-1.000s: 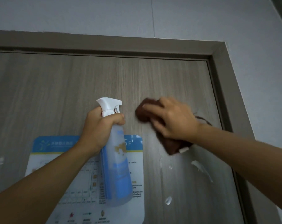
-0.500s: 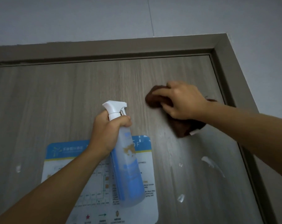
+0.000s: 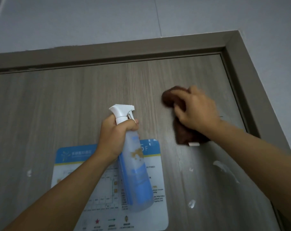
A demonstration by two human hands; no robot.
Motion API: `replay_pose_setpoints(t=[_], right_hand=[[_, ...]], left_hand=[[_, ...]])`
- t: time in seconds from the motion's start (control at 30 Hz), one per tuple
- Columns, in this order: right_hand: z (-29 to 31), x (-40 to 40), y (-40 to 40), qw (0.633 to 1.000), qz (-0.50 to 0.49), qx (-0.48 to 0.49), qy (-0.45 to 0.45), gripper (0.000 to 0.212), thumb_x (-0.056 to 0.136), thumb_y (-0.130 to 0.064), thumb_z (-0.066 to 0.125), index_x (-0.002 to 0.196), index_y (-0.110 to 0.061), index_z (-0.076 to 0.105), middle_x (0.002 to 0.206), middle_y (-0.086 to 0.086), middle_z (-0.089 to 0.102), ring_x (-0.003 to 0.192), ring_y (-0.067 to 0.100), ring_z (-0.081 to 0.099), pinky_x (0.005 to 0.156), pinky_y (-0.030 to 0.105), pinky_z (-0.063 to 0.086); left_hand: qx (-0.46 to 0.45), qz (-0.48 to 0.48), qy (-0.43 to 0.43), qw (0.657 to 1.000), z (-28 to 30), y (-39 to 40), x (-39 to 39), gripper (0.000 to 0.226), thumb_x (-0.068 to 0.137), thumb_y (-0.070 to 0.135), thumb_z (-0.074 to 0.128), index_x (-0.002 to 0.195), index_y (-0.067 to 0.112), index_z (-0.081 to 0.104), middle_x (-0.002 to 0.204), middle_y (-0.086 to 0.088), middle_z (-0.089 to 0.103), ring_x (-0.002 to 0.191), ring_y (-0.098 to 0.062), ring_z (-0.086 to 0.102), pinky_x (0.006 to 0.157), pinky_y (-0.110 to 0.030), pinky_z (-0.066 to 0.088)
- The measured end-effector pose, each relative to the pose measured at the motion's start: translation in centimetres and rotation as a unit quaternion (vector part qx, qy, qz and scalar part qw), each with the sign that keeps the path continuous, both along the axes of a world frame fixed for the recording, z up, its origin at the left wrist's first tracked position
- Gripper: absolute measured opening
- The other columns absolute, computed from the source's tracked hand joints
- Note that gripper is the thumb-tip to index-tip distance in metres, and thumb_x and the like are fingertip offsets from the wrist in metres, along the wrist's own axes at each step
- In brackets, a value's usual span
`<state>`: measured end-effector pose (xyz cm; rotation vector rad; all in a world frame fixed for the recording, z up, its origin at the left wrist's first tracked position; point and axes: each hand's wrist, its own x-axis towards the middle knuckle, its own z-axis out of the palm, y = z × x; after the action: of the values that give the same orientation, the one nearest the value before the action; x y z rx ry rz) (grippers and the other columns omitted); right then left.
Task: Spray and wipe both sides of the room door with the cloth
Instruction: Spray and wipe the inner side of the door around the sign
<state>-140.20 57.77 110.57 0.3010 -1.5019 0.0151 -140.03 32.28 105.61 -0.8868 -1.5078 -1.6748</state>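
A grey wood-grain door [image 3: 58, 105] is seen shut in its frame [image 3: 244, 67], with a blue-and-white notice [image 3: 74, 157] stuck on it and white foam smears [image 3: 224, 169] at the right. A spray bottle [image 3: 134, 172] is gripped at the neck by the left hand [image 3: 114, 135]. A brown cloth [image 3: 183, 130] is pressed against the door's upper right by the right hand [image 3: 196, 109], fingers curled round it.

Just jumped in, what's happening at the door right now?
A person is cleaning the upper part of a wood-grain door. The right hand presses a brown cloth against it near the top right corner. The left hand grips a spray bottle by the neck. White foam blobs remain lower down, beside a posted floor plan.
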Motion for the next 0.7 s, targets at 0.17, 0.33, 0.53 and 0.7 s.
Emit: replay_pose_setpoints(t=[0.17, 0.33, 0.53, 0.7], right_hand=[[1.0, 0.1, -3.0, 0.992, -0.008, -0.128, 0.003, 0.045, 0.094, -0.035, 0.06, 0.138, -0.027, 0.057, 0.118, 0.016, 0.056, 0.103, 0.04, 0.058, 0.082, 0.045, 0.051], [-5.0, 0.2, -3.3, 0.992, 0.008, 0.118, -0.032, 0.053, 0.087, -0.036, 0.064, 0.139, -0.025, 0.057, 0.103, 0.009, 0.056, 0.086, 0.029, 0.056, 0.069, 0.038, 0.049], [0.9, 0.6, 2.4, 0.999, -0.041, 0.027, -0.016, 0.049, 0.092, -0.039, 0.057, 0.14, -0.031, 0.055, 0.11, 0.012, 0.057, 0.092, 0.038, 0.061, 0.074, 0.044, 0.054], [2.0, 0.0, 0.3, 0.991, -0.008, -0.132, -0.001, 0.046, 0.096, -0.034, 0.06, 0.141, -0.027, 0.055, 0.118, 0.016, 0.055, 0.096, 0.04, 0.061, 0.076, 0.04, 0.049]], left_hand=[[0.0, -0.002, -0.003, 1.0, 0.0, -0.1, 0.1, 0.035, 0.063, 0.014, 0.072, 0.093, -0.004, 0.071, 0.098, -0.025, 0.075, 0.069, -0.033, 0.07, 0.061, -0.04, 0.057], [0.011, -0.012, -0.004, 1.0, -0.2, 0.0, 0.1, 0.034, 0.061, 0.013, 0.072, 0.092, -0.002, 0.07, 0.092, -0.021, 0.077, 0.067, -0.034, 0.07, 0.06, -0.039, 0.057], [0.005, -0.008, -0.007, 1.0, 0.0, -0.2, 0.2, 0.037, 0.062, 0.014, 0.073, 0.094, -0.004, 0.072, 0.081, -0.017, 0.074, 0.066, -0.03, 0.069, 0.059, -0.037, 0.056], [0.008, -0.006, -0.008, 1.0, -0.2, -0.1, 0.3, 0.036, 0.061, 0.014, 0.072, 0.094, -0.001, 0.073, 0.093, -0.02, 0.078, 0.066, -0.028, 0.07, 0.064, -0.039, 0.057]])
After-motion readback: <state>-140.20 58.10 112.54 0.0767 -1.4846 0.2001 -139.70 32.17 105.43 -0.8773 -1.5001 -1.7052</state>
